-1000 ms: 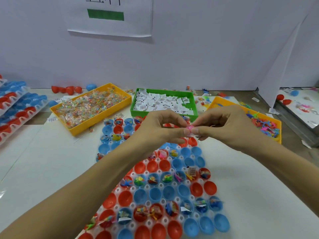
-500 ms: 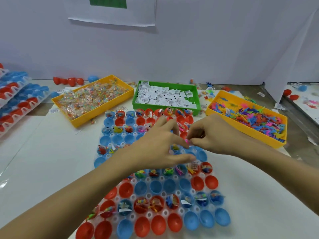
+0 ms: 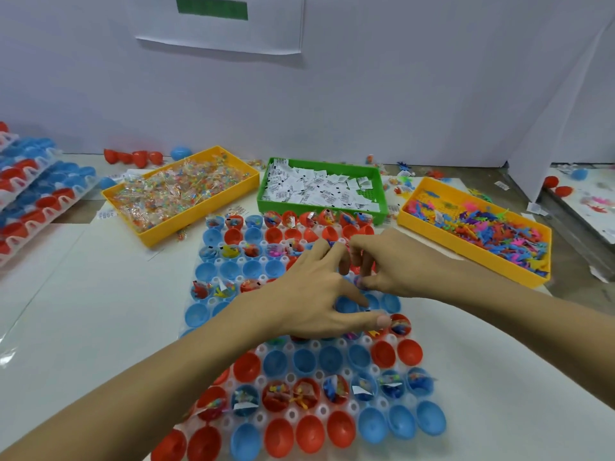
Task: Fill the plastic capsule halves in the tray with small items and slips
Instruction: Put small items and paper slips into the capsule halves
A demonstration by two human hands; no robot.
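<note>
Two hands work over one clear tray (image 3: 336, 412) of red and blue capsule halves, too many and too hidden to count. Far off sit three bins: two yellow, far left (image 3: 146, 234) and right (image 3: 466, 252), and one green (image 3: 382, 212) between.

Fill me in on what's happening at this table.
A person is loading red and blue capsule halves in a clear tray. Both hands work over the tray's middle: the right hand pinches a small item above a blue half, the left hand spread beside it. Some rows hold toys and slips; others are empty. Bins of packets, slips and toys sit behind.
</note>
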